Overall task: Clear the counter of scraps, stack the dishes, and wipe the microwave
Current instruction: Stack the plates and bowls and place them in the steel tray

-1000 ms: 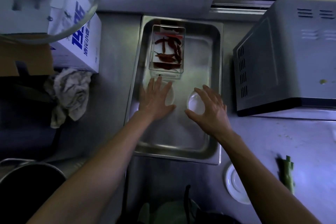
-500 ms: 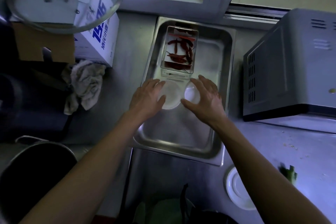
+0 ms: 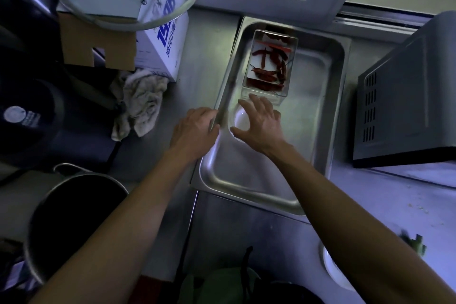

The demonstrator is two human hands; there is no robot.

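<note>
dishes could slip or knock the chilli box

dishes [image 3: 240,119], small and white and seemingly nested, sit in the steel tray [image 3: 318,106] at centre frame, just below a clear box [image 3: 270,66] of red chillies. right hand [image 3: 260,124] arches over them, fingers spread and curved down round the rim, thumb at the near edge; it looks like a light claw grasp, though whether the fingertips truly bear on the dish is hard to tell. left hand [image 3: 195,131] rests at the tray's left rim, fingers curled over the edge, seemingly steadying it.

risks, as i judge them: the dishes look smooth and the hold is shallow, so a lift by fingertips alone may let one slide out and clatter into the tray. fingers lie just beside the box, so a hasty lift could tip it and spill chillies. tray overhangs a seam at its near edge; pulling on the rim might shift it.

another plate [image 3: 333,269] waits at lower right beside a green scrap [image 3: 417,245]; the microwave [image 3: 407,96] stands at right, a rag [image 3: 140,103] at left.
</note>
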